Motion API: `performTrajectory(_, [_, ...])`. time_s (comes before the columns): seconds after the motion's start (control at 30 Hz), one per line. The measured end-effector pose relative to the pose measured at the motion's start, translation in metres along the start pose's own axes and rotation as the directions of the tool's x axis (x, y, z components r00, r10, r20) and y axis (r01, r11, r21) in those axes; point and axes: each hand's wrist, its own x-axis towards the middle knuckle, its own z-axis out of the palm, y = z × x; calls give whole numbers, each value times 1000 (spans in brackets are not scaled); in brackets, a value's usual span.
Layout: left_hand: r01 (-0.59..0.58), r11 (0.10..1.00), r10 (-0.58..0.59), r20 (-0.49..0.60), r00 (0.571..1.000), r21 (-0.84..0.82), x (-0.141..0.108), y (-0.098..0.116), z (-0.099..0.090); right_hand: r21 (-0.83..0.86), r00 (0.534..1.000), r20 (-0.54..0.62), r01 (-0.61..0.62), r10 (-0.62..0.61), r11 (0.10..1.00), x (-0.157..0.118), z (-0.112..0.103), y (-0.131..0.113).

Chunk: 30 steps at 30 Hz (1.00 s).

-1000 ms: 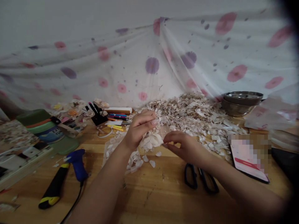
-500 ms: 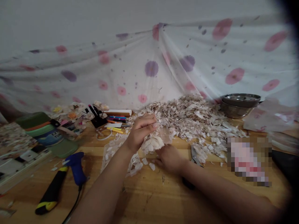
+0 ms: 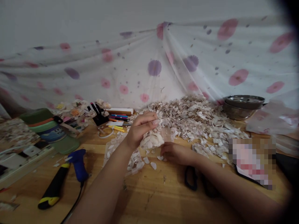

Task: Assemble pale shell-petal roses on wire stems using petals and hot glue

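A white flower (image 3: 152,140) is held by the left hand (image 3: 143,128) above the middle of the wooden surface (image 3: 149,199). The left grip is closed, with thumb and fingers pinched together over the top of the flower; the exact point of hold is hidden. The right hand (image 3: 174,153) is held low, just beside the flower's right side, with its fingers curled — whether anything is pinched in the right grip cannot be told.

A clear tray (image 3: 107,152) of pale flakes is partly covered by the left forearm, and a few loose flakes (image 3: 153,165) are scattered below the flower. The dark handles of a pair of scissors (image 3: 191,178) are partly overlapped by the right forearm, toward the near edge. A big heap of flakes (image 3: 187,115) is spread along the far edge, with stacked metal bowls (image 3: 244,105) and a plastic bag (image 3: 273,118) toward the far right corner. A phone (image 3: 251,179), partly blurred out, is laid near the right edge.

Toward the left edge are seen a blue glue gun (image 3: 79,165), a black and yellow handle (image 3: 54,186), a power strip (image 3: 28,165) and a green bottle (image 3: 53,133) — tilted in this view. Pens (image 3: 119,117) and finished-looking flowers (image 3: 76,110) are set near the far edge.
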Motion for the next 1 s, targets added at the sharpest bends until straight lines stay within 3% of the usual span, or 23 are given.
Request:
performTrajectory(0.4, [1, 998, 6, 103, 995, -63, 1, 3, 4, 126, 1000, -21, 13, -11, 992, -2, 7, 10])
performTrajectory(0.63, [-8, 997, 14, 84, 996, -73, 0, 4, 2, 127, 997, -63, -41, 49, 991, 0, 12, 3])
performTrajectory(1.0, [17, 992, -7, 82, 997, -123, -2, 8, 1, 156, 999, -6, 40, -39, 987, -5, 1, 12])
